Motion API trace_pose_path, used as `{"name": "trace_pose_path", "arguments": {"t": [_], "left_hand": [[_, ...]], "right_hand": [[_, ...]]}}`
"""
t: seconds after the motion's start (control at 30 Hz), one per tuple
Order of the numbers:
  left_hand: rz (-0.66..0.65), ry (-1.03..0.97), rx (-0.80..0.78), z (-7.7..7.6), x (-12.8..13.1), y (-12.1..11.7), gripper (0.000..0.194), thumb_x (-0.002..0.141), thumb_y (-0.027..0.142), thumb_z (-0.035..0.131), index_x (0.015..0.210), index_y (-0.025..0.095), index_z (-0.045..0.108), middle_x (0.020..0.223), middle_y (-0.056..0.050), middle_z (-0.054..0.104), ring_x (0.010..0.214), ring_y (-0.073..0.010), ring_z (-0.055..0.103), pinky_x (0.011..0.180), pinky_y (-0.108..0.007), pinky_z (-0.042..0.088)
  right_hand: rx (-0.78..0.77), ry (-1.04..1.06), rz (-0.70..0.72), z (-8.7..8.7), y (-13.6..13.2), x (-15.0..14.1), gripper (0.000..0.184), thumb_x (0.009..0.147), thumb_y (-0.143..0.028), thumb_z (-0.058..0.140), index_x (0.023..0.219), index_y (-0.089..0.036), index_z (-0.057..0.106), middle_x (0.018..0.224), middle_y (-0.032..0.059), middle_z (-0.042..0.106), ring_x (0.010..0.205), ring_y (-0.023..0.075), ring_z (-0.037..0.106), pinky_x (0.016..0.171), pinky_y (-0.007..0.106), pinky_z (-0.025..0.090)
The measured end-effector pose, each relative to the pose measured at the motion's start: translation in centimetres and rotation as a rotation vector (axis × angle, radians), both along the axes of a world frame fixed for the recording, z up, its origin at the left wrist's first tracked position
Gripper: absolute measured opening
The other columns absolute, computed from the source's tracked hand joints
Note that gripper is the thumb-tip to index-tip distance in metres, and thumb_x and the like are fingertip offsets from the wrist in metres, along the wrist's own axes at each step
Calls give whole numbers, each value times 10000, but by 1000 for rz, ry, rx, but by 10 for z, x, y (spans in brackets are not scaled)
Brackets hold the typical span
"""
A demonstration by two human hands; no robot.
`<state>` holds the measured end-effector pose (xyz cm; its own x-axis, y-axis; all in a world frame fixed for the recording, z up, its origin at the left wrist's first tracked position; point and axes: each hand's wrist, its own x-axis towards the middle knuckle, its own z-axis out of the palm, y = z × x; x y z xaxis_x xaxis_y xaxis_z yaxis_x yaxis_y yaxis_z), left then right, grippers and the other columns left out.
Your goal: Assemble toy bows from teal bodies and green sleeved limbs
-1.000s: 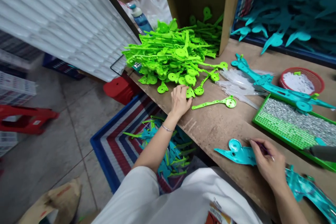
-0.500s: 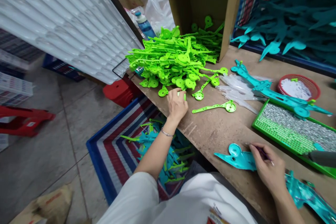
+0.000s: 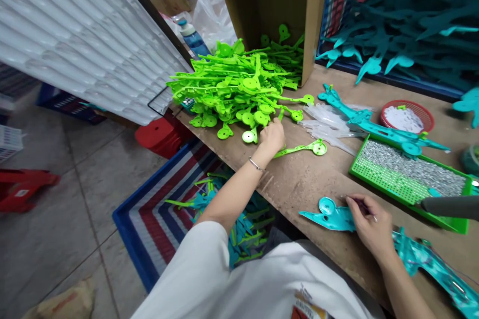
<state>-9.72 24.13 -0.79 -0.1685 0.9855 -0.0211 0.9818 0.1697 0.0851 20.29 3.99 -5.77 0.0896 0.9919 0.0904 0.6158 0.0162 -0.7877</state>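
My left hand (image 3: 272,137), with a bracelet at its wrist, reaches to the front edge of a pile of bright green plastic arms (image 3: 239,82) with round discs. Its fingers are closed on one green arm (image 3: 281,115), mostly hidden by the hand. Just in front lies a single green arm (image 3: 301,148) with a disc at its right end. My right hand (image 3: 370,227) rests over a long teal plastic part (image 3: 333,217) near the table edge. Its thumb and fingers are pinched together; whatever they hold is too small to make out.
Translucent plastic pieces (image 3: 327,124), another teal part (image 3: 366,119), a red basket (image 3: 407,115) and a green tray (image 3: 389,179) of small metal pieces occupy the table (image 3: 288,184). A dark tool (image 3: 449,207) juts in at right. Below the edge stands a lined blue crate (image 3: 129,237).
My left hand has moved right along the pile's front, from one green arm to another, uncovering a disc where it was. My right hand stays over the teal part. The whole view has shifted slightly.
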Motion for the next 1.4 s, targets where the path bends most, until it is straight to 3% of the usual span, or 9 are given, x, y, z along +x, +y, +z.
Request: {"name": "trace_pose_path", "arguments": {"t": [0.17,0.33,0.47,0.6,0.7,0.8,0.93,1.1,1.4], "left_hand": [[27,24,-76,9,-8,-8,431,897,241,680,1263,49,558,1160,-273,700,1147,-372,697,972,-437,540],[2,17,-107,23,-7,-23,415,893,106,577,1303,60,535,1215,-265,672,1195,-369,668,1010,-463,515],[-61,-122,54,37,-15,-48,477,806,44,591,1281,80,572,1302,-243,592,1204,-368,627,1048,-506,493],[-179,-855,158,39,-2,-89,541,810,165,681,1337,187,562,1289,-120,571,996,-227,663,959,-434,562],[-98,-1569,-78,26,32,-120,600,770,248,778,1319,236,535,1115,-31,594,916,-155,649,836,-324,577],[118,-1828,-328,6,66,-142,630,696,246,867,1241,226,552,899,43,540,798,-98,615,759,-257,547],[201,-1847,-462,-17,86,-154,660,641,221,906,1181,215,527,923,44,566,807,-104,638,758,-271,554],[159,-1782,-340,-27,87,-162,661,660,240,895,1136,242,437,976,42,595,858,-108,661,815,-283,564],[25,-1606,-211,-41,97,-175,1087,733,214,838,1561,311,140,989,27,597,899,-141,684,842,-300,570]], "right_hand": [[17,3,4,4,1,-2,218,936,-433,649,968,-238,739,927,34,766,842,221,711,796,345,521],[31,14,10,9,1,-4,187,941,-395,647,960,-234,742,916,33,765,833,209,708,791,339,519],[26,22,10,11,1,-5,168,940,-374,649,958,-234,739,909,28,764,829,199,710,795,333,521],[26,20,8,12,2,-6,158,940,-365,649,948,-233,737,897,28,764,821,198,710,791,331,522],[27,11,11,13,2,-6,158,943,-360,645,946,-232,737,888,28,763,815,197,708,792,331,523],[23,12,7,14,1,-5,160,942,-359,644,943,-229,736,889,30,763,808,194,704,794,328,526],[-11,9,5,18,-2,-3,189,946,-375,630,951,-218,737,896,49,764,806,201,700,802,335,536],[-26,26,-17,21,-6,1,205,948,-387,623,953,-219,741,905,59,765,818,206,700,799,339,538],[-14,21,-56,22,-19,12,168,942,-357,651,964,-221,747,902,49,764,806,194,696,783,330,530]]}}
